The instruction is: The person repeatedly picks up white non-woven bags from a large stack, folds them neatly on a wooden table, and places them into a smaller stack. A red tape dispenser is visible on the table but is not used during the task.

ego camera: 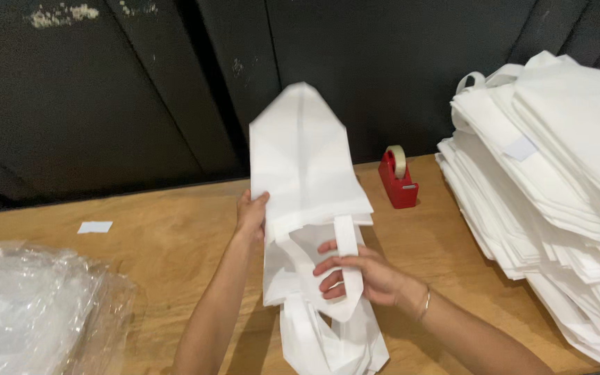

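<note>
Centre: we held a fabric bag (307, 173) above the wooden table (168, 236), left hand (251, 215) at its left edge, right hand (355, 274) on its strap (347, 257).
Right: bag stack (550, 194) lay on the table.
Behind, between bag and stack: tape dispenser (398, 179).
Left: plastic sleeves (29, 312); a paper label (95, 227) behind them.

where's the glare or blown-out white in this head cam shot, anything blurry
Head view: the white bag and the stack of white bags are bright, with folds washed out; the clear plastic sheets catch soft glare; the dark wall is underlit; both hands look sharp.
</note>
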